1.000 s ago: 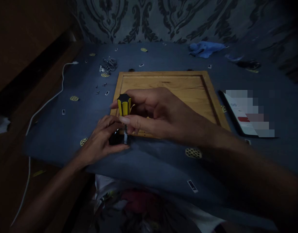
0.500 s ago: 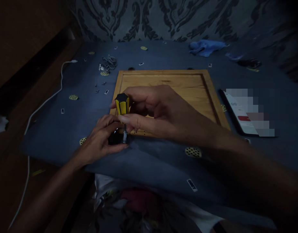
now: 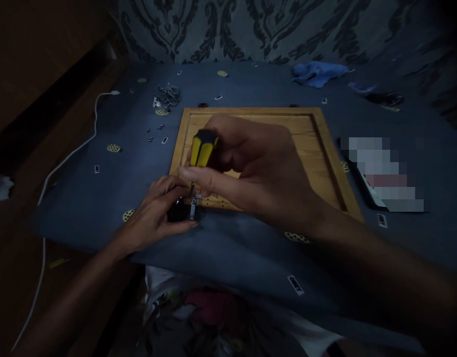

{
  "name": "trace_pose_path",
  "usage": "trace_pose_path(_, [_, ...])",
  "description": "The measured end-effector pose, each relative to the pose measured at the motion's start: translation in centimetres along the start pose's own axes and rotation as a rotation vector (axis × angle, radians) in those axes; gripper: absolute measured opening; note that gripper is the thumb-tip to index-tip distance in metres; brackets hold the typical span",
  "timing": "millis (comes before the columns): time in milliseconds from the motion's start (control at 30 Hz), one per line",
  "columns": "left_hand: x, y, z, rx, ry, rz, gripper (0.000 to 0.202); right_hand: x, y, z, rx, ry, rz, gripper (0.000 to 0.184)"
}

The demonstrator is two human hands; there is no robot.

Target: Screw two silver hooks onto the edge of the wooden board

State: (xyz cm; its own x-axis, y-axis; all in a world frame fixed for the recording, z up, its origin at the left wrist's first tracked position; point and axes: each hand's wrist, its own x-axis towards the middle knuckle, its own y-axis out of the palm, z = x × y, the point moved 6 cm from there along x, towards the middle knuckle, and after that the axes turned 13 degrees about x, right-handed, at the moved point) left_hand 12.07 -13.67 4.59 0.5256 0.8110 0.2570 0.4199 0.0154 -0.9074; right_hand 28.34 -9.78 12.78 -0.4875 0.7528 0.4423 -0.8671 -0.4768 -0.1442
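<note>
My right hand (image 3: 258, 168) grips a screwdriver (image 3: 203, 148) by its yellow and black handle, thumb in front and fingers behind. The screwdriver is nearly upright, its shaft pointing down at a small silver metal fitting (image 3: 193, 207). This fitting is at the near left corner of a framed wooden panel (image 3: 321, 148). My left hand (image 3: 156, 210) curls around the fitting and a dark part beside it, fingers above and thumb below. Shadow hides the exact kind of fitting and the fingertips' hold.
Loose screws (image 3: 150, 139) and a tangled metal heap (image 3: 168, 96) lie left of the panel. A phone (image 3: 366, 186), partly blurred, is at the right. Crumpled blue plastic (image 3: 319, 73) lies at the back. A white cable (image 3: 70, 154) runs along the left side.
My right hand has shifted slightly up and right with the screwdriver, its handle now tilted to the right. More of the metal fitting shows. My left hand stays nearly still.
</note>
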Motion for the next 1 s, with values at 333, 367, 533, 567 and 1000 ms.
trace_pose_path(333, [0.1,0.0,-0.1,-0.001,0.033,-0.001,0.037,0.1,-0.3,-1.0,-0.087,0.007,-0.018,0.028])
trace_pose_path(367, [0.0,0.0,0.0,-0.001,0.037,-0.014,0.036,0.1,-0.3,-1.0,-0.087,0.006,-0.019,0.028])
trace_pose_path(533, [0.0,0.1,0.0,-0.014,0.039,-0.019,0.036,0.1,-0.2,-1.1,-0.080,0.003,-0.024,0.028])
trace_pose_path(567, [0.0,0.1,0.0,-0.014,0.038,-0.013,0.037,0.1,-0.2,-1.1,-0.078,0.001,-0.021,0.028])
trace_pose_path(1000, [0.1,-0.1,-0.3,0.002,0.050,-0.017,0.040,0.0,0.1,-0.2,-0.165,-0.031,0.197,0.005])
